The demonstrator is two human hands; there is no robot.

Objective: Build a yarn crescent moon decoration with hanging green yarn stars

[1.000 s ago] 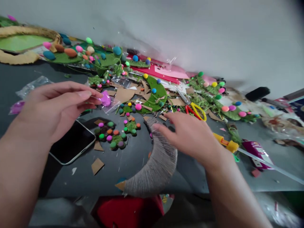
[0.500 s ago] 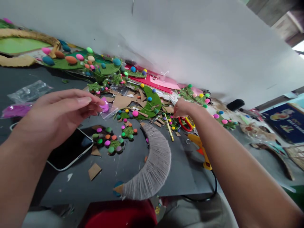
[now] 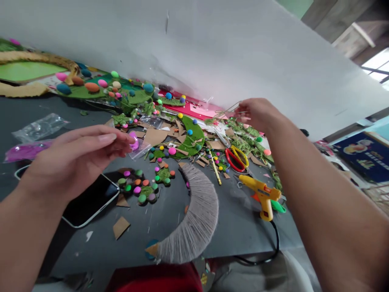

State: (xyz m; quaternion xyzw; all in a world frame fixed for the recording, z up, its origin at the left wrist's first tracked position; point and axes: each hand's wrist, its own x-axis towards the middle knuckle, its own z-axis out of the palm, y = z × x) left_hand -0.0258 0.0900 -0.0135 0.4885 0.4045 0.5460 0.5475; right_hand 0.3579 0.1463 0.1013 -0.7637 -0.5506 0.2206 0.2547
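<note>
My right hand (image 3: 252, 113) is raised over the back of the table, its fingers closed on thin green strands (image 3: 226, 112) that stick out to the left. My left hand (image 3: 88, 152) hovers above a phone (image 3: 91, 200), fingers apart and slightly curled, with nothing seen in it. A crescent wrapped in grey yarn (image 3: 200, 215) lies near the front edge, its bare cardboard tip at the lower left. Behind it is a green crescent (image 3: 194, 136) with coloured balls. Small green pieces ringed with coloured balls (image 3: 146, 190) lie left of the grey crescent.
Red and yellow scissors (image 3: 234, 158) and a pencil (image 3: 215, 168) lie right of centre. A yellow glue gun (image 3: 261, 190) with a black cord is near the right edge. Cardboard scraps (image 3: 154, 136), plastic bags (image 3: 41, 127) and green pieces line the back, below a pale wall.
My right hand has lifted up and to the right from the pile, with green strands now in its fingers. The scissors and glue gun are more exposed. My left hand has barely moved.
</note>
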